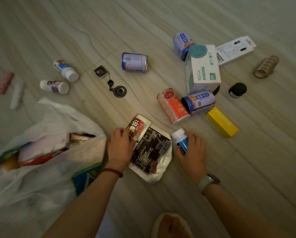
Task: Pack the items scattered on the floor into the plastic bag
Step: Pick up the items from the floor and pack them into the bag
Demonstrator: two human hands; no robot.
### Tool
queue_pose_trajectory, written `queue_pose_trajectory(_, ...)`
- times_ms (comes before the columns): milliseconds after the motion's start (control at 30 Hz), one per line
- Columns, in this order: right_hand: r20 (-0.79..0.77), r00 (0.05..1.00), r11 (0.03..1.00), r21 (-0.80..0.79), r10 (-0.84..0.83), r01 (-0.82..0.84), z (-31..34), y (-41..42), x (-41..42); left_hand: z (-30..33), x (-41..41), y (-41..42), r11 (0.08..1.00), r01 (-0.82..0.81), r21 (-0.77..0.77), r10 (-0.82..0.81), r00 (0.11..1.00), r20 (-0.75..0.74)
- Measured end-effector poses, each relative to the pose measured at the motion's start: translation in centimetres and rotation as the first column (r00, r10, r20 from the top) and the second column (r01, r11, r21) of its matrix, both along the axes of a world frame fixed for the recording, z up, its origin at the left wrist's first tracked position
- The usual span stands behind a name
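The left hand pinches a black-and-red snack packet lying on the floor just right of the plastic bag; the right hand grips a blue-labelled white bottle beside that packet.

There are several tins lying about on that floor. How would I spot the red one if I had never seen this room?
Start at the big white box standing among the clutter on the right. Just below it a purple can lies on its side, and the red can lies against that can's dark open-looking end, nearer the left. It is the only can with a red and orange label; the other three are purple and blue.
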State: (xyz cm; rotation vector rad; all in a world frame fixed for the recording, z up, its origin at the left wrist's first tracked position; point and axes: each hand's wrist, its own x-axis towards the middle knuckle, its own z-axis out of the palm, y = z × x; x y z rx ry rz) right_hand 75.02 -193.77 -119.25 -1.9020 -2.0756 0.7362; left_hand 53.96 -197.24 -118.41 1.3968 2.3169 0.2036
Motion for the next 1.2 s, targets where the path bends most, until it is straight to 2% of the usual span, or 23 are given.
queue_pose_trajectory(100,0.025,0.999,0.999,-0.026,0.019,-0.019,0.3,-0.2,0.0,0.1,-0.7,0.8,0.995,-0.072,-0.071,0.074,0.997,0.026)
queue_pose_trajectory(233,0.12,0.993,0.999,-0.039,0.018,-0.013,0.9,-0.2,-0.4,0.1,-0.5,2.2,0.978,-0.008,-0.21,-0.002,0.999,-0.048)
queue_pose_trajectory(300,0.078,0.996,0.995,-0.096,0.032,-0.024,1.1,-0.4,-0.5,0.2,-0.4,2.6,0.967,-0.037,-0.252,0.035,0.999,-0.011)
queue_pose_trajectory(400,-0.041,0.998,0.993,-0.113,0.041,-0.046,1.8,-0.9,-0.3,0.9,-0.6,2.9,0.963,0.001,-0.269,0.036,0.991,0.13)
queue_pose_trajectory(533,-0.306,0.951,0.999,-0.027,0.029,-0.04,4.5,-1.2,-1.5,4.8,-1.5,3.0,0.974,0.168,-0.15,-0.121,0.953,0.28)
queue_pose_trajectory(633,-0.495,0.867,0.998,0.045,0.063,-0.046,7.2,-0.7,-3.9,9.6,-3.0,2.9,0.969,0.246,-0.025,-0.231,0.936,0.265)
queue_pose_trajectory(700,-0.575,0.81,0.991,0.126,0.118,-0.055,9.3,-0.2,-6.0,13.0,-4.7,2.5,0.969,0.242,0.059,-0.249,0.941,0.229)
queue_pose_trajectory(767,-0.604,0.785,0.984,0.173,0.135,-0.036,11.3,0.4,-8.1,16.1,-6.9,1.5,0.969,0.197,0.149,-0.223,0.957,0.186)
queue_pose_trajectory(833,-0.554,0.812,0.966,0.253,0.184,-0.046,12.9,0.8,-10.3,18.4,-9.7,-0.1,0.963,0.132,0.237,-0.171,0.973,0.153)
queue_pose_trajectory(900,-0.532,0.816,0.966,0.23,0.225,-0.116,13.9,0.6,-12.9,20.0,-12.7,-2.2,0.948,0.018,0.318,-0.061,0.99,0.124)
queue_pose_trajectory(967,-0.539,0.795,0.961,0.169,0.277,-0.22,14.5,0.2,-15.8,20.8,-15.9,-4.6,0.89,-0.152,0.43,0.1,0.985,0.141)
queue_pose_trajectory(1067,-0.501,0.748,0.895,0.157,0.436,-0.417,14.6,-1.0,-20.1,20.6,-19.7,-8.7,0.695,-0.446,0.564,0.353,0.895,0.273)
queue_pose_trajectory(1133,-0.415,0.693,0.799,0.168,0.589,-0.578,14.5,-1.9,-22.6,19.7,-21.6,-11.3,0.525,-0.604,0.6,0.49,0.791,0.367)
queue_pose_trajectory(1200,-0.269,0.606,0.656,0.163,0.749,-0.737,13.8,-2.6,-24.8,18.5,-22.8,-13.4,0.4,-0.695,0.598,0.56,0.702,0.441)
